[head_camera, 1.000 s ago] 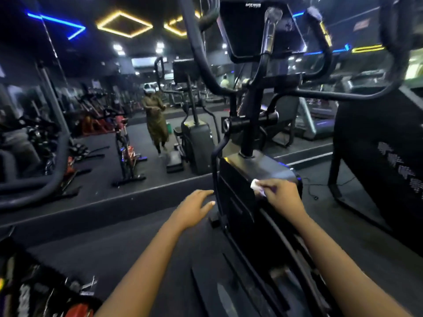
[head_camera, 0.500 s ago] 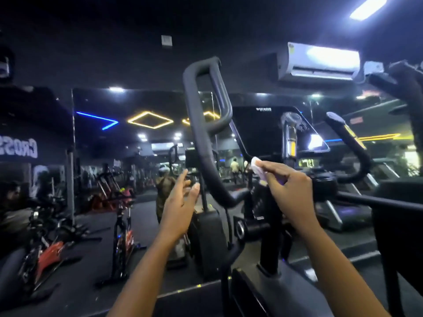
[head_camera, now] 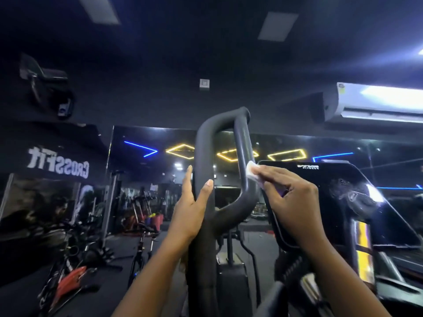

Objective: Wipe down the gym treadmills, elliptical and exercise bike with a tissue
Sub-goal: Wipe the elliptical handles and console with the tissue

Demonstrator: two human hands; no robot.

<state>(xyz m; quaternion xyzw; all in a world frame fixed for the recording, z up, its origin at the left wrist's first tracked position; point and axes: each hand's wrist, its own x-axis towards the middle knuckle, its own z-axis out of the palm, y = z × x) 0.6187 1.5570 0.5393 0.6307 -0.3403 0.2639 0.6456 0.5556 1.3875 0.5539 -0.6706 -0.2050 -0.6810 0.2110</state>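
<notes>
The right grip (head_camera: 290, 202), fingers curled, pinches the white tissue (head_camera: 253, 170) and presses it on the right bar of the elliptical's looped handle (head_camera: 204, 152). At 9 o'clock from it, the left grip (head_camera: 191, 211) lies with straight fingers against the loop's left bar. The dark console (head_camera: 332, 179) stands at 3 o'clock of the handle.

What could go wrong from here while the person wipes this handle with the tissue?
The tissue is small and only pinched by the right hand, so it may slip or tear on the handle. The left hand rests flat on the handle, so it might swing if pushed.
</notes>
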